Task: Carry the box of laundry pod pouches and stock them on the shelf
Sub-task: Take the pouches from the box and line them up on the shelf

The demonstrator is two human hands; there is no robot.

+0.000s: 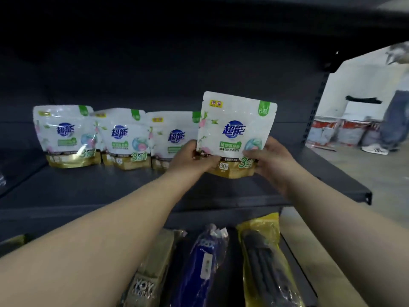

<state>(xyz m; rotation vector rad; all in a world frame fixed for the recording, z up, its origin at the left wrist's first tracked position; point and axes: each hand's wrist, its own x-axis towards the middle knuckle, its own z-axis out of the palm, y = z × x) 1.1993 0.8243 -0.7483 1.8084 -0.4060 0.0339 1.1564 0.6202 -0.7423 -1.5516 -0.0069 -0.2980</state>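
Dark shelf (pixel 88 187): three pouches (pixel 124 138) beside held pouch (pixel 236 131); umbrellas (pixel 205 262), seemingly, below.

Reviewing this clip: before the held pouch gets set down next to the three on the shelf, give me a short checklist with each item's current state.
1. Grip on the held pouch: left hand and right hand pinch its lower corners. Ok.
2. Pouch upright, label facing out. Ok.
3. Free shelf space right of the third standing pouch. Ok.
4. Standing row upright: first pouch and second pouch stand, slightly overlapping. Ok.
5. Held pouch resting on the shelf: cannot tell.
6. Box with remaining pouches: out of view, cannot tell.
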